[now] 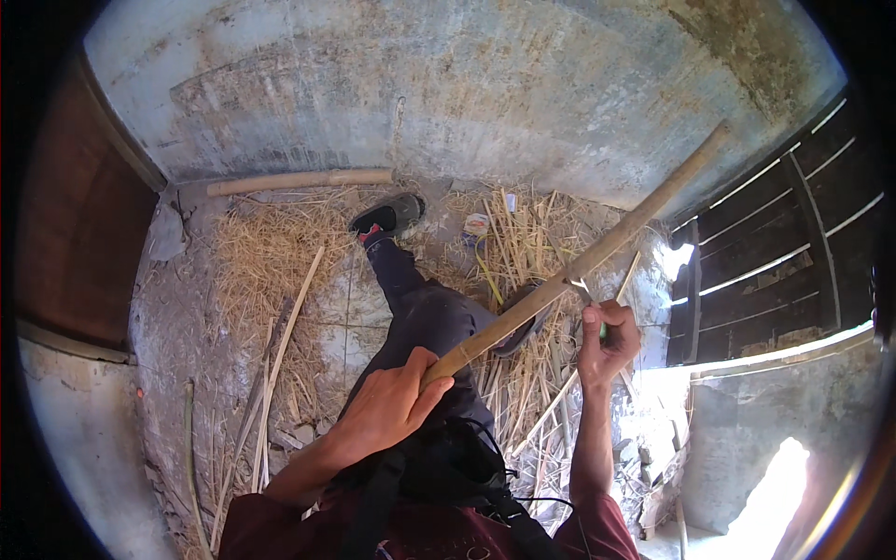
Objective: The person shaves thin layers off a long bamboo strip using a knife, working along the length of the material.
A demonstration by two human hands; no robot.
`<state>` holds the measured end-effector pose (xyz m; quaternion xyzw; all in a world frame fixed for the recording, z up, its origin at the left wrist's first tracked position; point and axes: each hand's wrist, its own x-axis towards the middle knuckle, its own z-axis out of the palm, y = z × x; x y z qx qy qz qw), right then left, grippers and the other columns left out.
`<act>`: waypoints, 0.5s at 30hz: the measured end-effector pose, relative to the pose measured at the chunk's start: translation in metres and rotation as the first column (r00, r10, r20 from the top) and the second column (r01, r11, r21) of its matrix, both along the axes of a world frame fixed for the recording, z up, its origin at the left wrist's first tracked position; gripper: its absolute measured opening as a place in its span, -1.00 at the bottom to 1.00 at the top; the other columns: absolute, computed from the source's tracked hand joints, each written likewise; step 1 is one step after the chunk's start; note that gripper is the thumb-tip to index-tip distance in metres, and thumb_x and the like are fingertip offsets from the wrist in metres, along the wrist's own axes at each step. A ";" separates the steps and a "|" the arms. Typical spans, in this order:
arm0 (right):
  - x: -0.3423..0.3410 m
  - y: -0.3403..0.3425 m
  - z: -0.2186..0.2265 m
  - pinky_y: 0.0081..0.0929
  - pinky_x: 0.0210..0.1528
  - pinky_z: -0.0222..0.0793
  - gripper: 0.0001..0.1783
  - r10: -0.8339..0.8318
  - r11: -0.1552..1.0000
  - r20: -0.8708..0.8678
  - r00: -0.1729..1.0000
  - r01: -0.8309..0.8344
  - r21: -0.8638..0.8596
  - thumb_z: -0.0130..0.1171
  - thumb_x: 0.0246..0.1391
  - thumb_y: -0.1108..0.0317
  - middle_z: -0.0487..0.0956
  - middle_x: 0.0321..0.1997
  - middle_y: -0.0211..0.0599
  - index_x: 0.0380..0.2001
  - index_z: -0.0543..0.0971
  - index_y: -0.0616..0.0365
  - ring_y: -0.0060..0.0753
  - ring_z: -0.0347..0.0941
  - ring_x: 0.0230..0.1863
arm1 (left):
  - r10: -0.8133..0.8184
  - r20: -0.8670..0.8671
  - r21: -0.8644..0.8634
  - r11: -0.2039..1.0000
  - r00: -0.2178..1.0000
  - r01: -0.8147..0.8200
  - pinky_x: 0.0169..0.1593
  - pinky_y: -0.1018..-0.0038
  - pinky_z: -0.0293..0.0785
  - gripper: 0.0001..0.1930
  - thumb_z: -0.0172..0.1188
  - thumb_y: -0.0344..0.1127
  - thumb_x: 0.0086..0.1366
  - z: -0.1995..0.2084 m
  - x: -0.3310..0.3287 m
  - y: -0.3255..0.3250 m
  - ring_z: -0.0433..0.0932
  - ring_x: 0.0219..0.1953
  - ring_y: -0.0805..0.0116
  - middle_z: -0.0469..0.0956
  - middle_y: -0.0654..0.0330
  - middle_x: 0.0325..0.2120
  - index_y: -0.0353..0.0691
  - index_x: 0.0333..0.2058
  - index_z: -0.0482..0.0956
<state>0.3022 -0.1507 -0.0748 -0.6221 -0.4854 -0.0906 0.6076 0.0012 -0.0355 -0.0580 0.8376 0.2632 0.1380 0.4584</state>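
A long bamboo pole [611, 238] slants across my legs, its far end raised toward the wall at the upper right. My left hand [392, 406] is closed around its near end. In my right hand [609, 341], closed, is a small knife [581, 291], mostly hidden by the fingers; a bit of green shows between them. The blade's tip is at the pole's right side and seems to touch it.
Straw and thin split strips [541, 401] litter the floor on both sides. Another bamboo length [299, 181] lies along the far wall [448, 103]. Long strips [287, 364] lie at left. A slatted wooden panel [770, 266] stands at right, a brown door [79, 215] at left.
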 end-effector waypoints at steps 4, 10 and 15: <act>-0.018 0.002 0.001 -0.43 -0.36 0.51 -0.75 0.164 0.986 0.075 0.984 -0.162 -0.034 0.53 0.10 0.48 0.71 -0.39 -0.15 -0.37 0.57 0.25 -0.30 0.64 -0.41 | -0.019 0.030 -0.029 0.999 0.999 0.020 -0.41 0.02 0.48 -0.65 0.14 -0.09 0.59 -0.002 0.005 0.000 0.65 -0.48 -0.17 0.58 -0.06 -0.56 -0.30 -0.07 0.36; -0.041 0.004 0.001 -0.44 -0.51 0.41 -0.68 0.319 0.947 0.276 0.907 -0.290 -0.141 0.57 0.08 0.31 0.66 -0.46 -0.12 -0.33 0.58 0.19 -0.27 0.61 -0.53 | -0.032 0.071 -0.123 0.992 0.997 0.041 -0.42 0.11 0.40 -0.64 0.11 -0.06 0.61 -0.002 0.007 0.002 0.60 -0.53 -0.08 0.52 -0.01 -0.58 -0.31 -0.09 0.38; -0.053 0.001 -0.004 -0.45 -0.55 0.43 -0.68 0.347 0.934 0.265 0.899 -0.307 -0.183 0.66 -0.09 0.37 0.67 -0.46 -0.19 -0.35 0.67 0.16 -0.30 0.62 -0.54 | -0.042 0.174 -0.175 0.982 0.984 0.073 -0.45 0.07 0.31 -0.64 0.06 -0.06 0.63 0.000 0.010 0.004 0.52 -0.57 -0.18 0.42 -0.02 -0.65 -0.32 -0.13 0.37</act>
